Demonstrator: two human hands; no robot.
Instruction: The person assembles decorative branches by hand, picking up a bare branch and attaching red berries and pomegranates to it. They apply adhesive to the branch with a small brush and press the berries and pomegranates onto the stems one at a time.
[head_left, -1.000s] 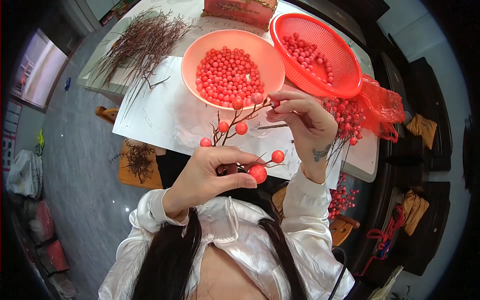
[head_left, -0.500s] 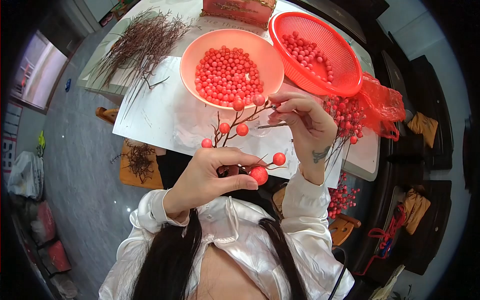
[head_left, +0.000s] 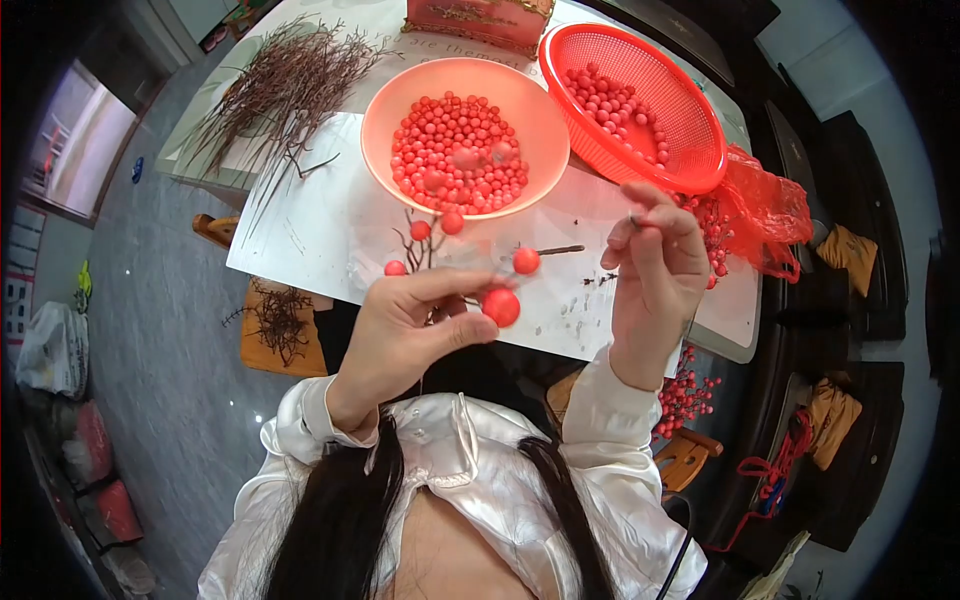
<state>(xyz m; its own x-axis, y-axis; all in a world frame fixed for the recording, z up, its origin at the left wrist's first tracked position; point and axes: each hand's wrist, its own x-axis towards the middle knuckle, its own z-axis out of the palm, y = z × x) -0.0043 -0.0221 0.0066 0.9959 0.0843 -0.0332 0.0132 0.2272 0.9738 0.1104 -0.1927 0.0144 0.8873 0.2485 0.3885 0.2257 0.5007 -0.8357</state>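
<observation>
Two hands are what I watch from afar, held well apart over the near edge of the bench [head_left: 735, 325]. On my feed the left hand [head_left: 405, 330] is closed around a berry sprig [head_left: 420, 231], its brown ends and red berries fanning out toward a pale pink bowl [head_left: 540, 140]. A large red berry [head_left: 501, 307] sits just beside the thumb tip. Some of the sprig's berries smear across the bowl (too blurred for me to count). The right hand [head_left: 655, 280] is raised closer to the bench's right edge, fingers curled toward the thumb; whether they pinch something small, I can't tell.

A white sheet [head_left: 320, 235] covers the near edge, and a thin dark stick [head_left: 565, 249] shows between the hands. The bowl, mid-bench, holds many red balls [head_left: 450, 130]. Toward the far right corner, a red basket [head_left: 692, 110] holds more. Along the right edge I see a crumpled red plastic bag [head_left: 765, 215] beside berry sprays [head_left: 718, 240], partly hidden by the right hand. Brown twigs [head_left: 285, 85] lie heaped toward the far left corner, and a pink box [head_left: 475, 25] stands at the far edge.
</observation>
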